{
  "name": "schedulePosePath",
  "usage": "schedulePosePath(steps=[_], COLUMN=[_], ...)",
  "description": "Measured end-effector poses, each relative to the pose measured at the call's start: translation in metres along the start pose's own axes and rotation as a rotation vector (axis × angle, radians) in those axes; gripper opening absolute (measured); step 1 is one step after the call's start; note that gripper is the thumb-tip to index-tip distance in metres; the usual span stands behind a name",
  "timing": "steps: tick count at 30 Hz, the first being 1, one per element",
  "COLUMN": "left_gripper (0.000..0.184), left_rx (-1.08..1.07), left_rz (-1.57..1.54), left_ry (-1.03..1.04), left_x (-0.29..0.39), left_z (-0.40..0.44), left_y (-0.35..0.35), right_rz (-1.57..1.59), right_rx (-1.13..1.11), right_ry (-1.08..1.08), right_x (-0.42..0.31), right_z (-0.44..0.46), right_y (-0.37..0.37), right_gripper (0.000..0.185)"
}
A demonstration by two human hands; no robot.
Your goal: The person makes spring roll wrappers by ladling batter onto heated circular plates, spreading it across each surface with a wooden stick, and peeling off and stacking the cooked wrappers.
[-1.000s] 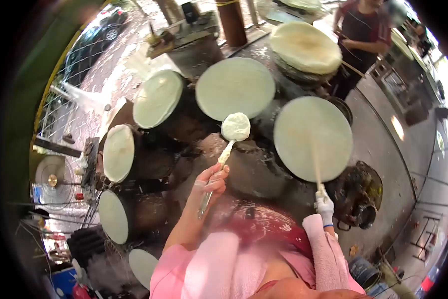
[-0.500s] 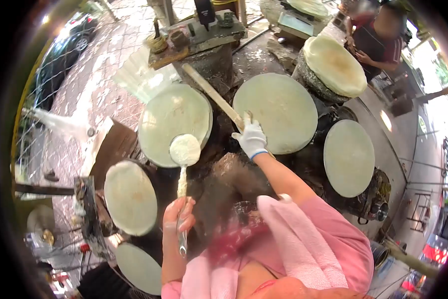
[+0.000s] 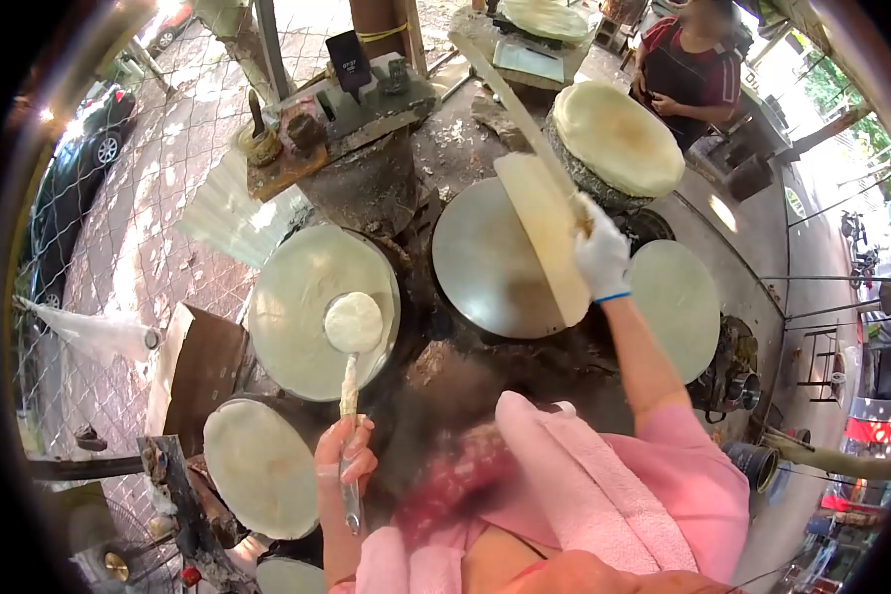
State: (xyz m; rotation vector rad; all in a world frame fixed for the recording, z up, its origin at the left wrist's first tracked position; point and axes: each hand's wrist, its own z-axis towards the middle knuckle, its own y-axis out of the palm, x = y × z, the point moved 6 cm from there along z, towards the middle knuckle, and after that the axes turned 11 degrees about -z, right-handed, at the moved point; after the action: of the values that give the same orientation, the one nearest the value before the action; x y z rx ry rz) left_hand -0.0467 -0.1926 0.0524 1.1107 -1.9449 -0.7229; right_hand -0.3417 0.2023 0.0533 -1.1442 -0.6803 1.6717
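My left hand (image 3: 345, 450) is closed round the handle of a ladle (image 3: 353, 323) heaped with pale batter, held over a batter-covered round griddle (image 3: 287, 297). My right hand (image 3: 601, 247), in a white glove, grips a long flat wooden stick (image 3: 513, 104). A thin pale flatbread (image 3: 544, 238) hangs folded along the stick, over the right part of the middle griddle (image 3: 475, 252). The left part of that griddle shows bare grey metal.
A stack of flatbreads (image 3: 619, 139) stands beyond my right hand. More covered griddles lie at the right (image 3: 675, 307) and lower left (image 3: 260, 467). A person (image 3: 688, 74) stands at the back right. A phone (image 3: 348, 61) rests on a ledge.
My right hand has moved right with the stick, and the flatbread has come off much of the middle griddle. The ladle remains over the left griddle.
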Motion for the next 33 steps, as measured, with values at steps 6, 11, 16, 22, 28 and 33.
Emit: schedulePosePath(steps=[6,11,16,22,28,33], left_gripper=[0.032,0.031,0.03,0.032,0.034,0.035], left_rx=[0.036,-0.008,0.004,-0.022,-0.054,-0.02], left_rz=[0.048,0.038,0.036,0.039,0.054,0.139], left_ry=[0.006,0.015,0.047,0.027,-0.007,-0.031], left_x=[-0.024,-0.052,-0.077,-0.1,-0.121,-0.141], left_z=[0.04,0.078,0.107,0.139,0.165,0.181], left_y=[0.045,0.09,0.136,0.178,0.209,0.228], right_rz=[-0.097,-0.048,0.315,0.3,0.323,0.153], right_rx=[-0.031,-0.064,0.27,0.422,0.317,0.38], right_ry=[-0.245,-0.091,0.137,0.494,0.77,0.689], right_x=[0.01,0.03,0.202,0.357,0.409,0.414], right_z=[0.161,0.285,0.337,0.253,0.2,0.214], right_y=[-0.06,-0.133,-0.124,-0.008,0.069,0.054], right_gripper=[0.041,0.04,0.039,0.034,0.04,0.04])
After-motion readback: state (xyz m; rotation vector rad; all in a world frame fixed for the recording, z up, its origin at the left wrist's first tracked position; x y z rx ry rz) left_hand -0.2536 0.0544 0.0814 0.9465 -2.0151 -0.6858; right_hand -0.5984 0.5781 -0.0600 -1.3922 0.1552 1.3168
